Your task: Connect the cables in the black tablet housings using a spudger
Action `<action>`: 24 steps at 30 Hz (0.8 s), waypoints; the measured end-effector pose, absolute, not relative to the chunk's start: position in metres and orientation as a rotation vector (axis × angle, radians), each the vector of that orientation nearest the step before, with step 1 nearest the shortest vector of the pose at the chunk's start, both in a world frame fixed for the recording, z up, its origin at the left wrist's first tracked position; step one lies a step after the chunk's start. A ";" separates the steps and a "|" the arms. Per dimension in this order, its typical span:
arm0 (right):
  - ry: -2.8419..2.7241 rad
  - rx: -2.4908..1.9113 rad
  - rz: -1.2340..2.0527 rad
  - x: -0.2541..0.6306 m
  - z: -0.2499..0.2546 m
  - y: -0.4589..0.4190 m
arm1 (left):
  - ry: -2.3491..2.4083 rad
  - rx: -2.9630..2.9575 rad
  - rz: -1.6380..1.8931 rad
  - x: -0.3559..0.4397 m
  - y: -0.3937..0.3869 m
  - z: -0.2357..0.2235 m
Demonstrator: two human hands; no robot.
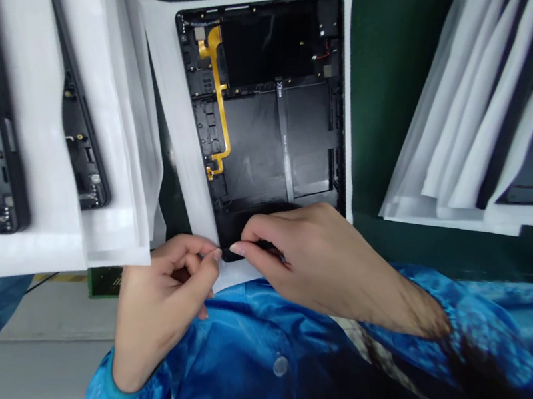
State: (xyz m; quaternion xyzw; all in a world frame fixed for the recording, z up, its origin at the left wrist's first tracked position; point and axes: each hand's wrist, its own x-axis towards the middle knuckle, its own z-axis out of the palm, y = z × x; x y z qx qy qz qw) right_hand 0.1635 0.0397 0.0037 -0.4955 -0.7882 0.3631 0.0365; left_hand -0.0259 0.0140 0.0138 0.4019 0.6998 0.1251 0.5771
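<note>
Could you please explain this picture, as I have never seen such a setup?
There is no machine: these are a person's bare left hand and right hand, filmed from a head-worn camera looking forward and down. On a green surface lies a white sheet bearing an open black device shell with an orange ribbon. Both hands are at the shell's near end, the right over its edge; whether they hold anything cannot be told. A left stack and a right stack hold similar sheets.
</note>
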 end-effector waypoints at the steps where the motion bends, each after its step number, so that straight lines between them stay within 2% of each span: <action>1: -2.415 -1.520 1.118 0.164 0.004 0.040 | 1.637 0.943 0.292 -0.026 0.014 0.014; 11: -2.491 -1.504 1.113 0.163 0.004 0.041 | 1.643 0.978 0.254 -0.027 0.013 0.016; 24: -2.536 -1.425 0.877 0.157 0.006 0.039 | 1.658 1.013 0.277 -0.026 0.011 0.017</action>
